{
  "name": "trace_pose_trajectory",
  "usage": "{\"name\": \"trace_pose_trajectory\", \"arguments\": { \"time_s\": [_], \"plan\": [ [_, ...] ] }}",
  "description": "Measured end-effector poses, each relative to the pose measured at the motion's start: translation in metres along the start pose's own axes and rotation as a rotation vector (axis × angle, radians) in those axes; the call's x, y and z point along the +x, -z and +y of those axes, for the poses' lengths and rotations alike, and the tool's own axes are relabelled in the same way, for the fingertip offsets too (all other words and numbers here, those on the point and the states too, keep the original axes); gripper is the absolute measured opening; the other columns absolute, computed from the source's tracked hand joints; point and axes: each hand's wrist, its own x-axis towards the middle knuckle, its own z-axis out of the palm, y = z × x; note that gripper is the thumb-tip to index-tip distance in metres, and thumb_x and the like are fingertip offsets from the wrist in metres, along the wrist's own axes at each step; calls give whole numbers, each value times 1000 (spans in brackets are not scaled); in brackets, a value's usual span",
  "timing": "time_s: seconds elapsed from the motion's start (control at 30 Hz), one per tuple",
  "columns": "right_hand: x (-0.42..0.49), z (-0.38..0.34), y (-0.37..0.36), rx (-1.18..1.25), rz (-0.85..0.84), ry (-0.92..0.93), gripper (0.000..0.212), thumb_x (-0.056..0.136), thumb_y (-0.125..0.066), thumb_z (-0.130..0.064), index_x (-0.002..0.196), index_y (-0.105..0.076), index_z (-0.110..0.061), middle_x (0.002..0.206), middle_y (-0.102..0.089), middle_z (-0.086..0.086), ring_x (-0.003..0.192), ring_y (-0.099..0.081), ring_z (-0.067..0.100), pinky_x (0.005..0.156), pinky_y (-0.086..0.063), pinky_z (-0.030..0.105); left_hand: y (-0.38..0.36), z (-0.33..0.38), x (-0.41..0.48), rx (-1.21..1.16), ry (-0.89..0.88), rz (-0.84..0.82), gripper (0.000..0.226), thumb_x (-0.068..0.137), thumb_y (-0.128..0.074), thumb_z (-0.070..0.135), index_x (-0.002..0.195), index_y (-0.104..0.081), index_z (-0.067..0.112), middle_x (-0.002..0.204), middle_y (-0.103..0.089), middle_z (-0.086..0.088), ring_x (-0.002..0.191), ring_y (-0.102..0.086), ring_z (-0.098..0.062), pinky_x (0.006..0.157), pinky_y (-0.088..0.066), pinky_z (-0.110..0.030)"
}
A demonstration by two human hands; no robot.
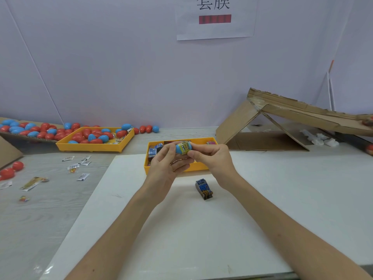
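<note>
Sleeving a blue egg [178, 148], held in mid-air just above the yellow tray [198, 167].
Left hand [166, 168] pinches the egg's left end. Right hand [211, 158] pinches the right end, at the printed sleeve [185, 147] round the middle. My call: hold the egg fixed with the left, draw the sleeve on evenly with the right, keep it square and uncreased. The right fingertips hide the sleeve edge, so I can't tell how far on it is. Print is blurred; tray contents are partly behind the hands. A spare sleeve [203, 188] lies on the white board [181, 229].

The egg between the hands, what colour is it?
Blue egg, wrapped in a yellow printed sleeve; head view.
</note>
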Motion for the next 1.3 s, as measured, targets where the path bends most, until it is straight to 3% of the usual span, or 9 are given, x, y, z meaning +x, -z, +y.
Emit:
{"name": "trace_pose_trajectory", "arguments": {
  "time_s": [0.1,0.37,0.63,1.3],
  "plan": [
    [0,0,0,-5,4,2,27,87,-72,1,114,-73,0,101,-78,4,92,-73,11,77,-54,19,0,0,0,-10,-4,5,33,93,-56,38,116,-66,17,103,-77,-10,95,-75,-22,76,-59,-28],
    [-1,-2,1,-29,-10,6,26,85,-75,1,110,-74,-3,99,-78,3,92,-73,11,75,-54,18,1,-1,2,18,-18,12,43,92,-56,37,120,-62,5,105,-77,-13,99,-74,-25,78,-59,-26],
    [-2,-3,-1,-33,-9,-38,18,86,-76,-19,104,-76,-18,98,-78,1,91,-72,11,72,-55,21,1,-4,2,28,-54,12,27,87,-65,35,99,-61,11,106,-77,-13,100,-74,-27,79,-59,-27],
    [-2,3,0,-200,27,42,28,79,-85,-13,99,-69,-2,92,-75,4,81,-71,8,71,-54,20,3,-8,2,78,-65,33,30,83,-69,33,97,-61,7,98,-78,-10,94,-75,-26,76,-59,-28]
  ]
}}
